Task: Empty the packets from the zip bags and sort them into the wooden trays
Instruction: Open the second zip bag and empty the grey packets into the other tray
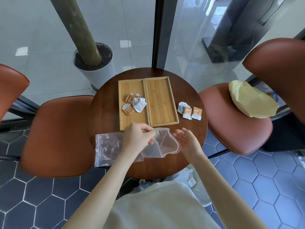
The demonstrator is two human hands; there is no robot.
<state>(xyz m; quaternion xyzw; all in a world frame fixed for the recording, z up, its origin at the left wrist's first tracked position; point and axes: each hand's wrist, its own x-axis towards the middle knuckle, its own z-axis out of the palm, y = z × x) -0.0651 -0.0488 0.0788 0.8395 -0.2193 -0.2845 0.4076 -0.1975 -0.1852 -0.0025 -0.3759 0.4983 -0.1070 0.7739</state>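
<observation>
Two wooden trays lie side by side on the round table. The left tray holds several orange and white packets. The right tray has nothing in it. To its right, three packets lie on the table, two orange and one white. My left hand pinches the rim of a clear zip bag held above the table's near edge. My right hand is beside the bag's open mouth, fingers apart. A second clear zip bag lies flat at the near left, hanging over the table edge.
Brown padded chairs stand left and right of the table; a yellow cushion lies on the right one. A white planter with a trunk stands behind the glass wall. A white basket sits on the floor below.
</observation>
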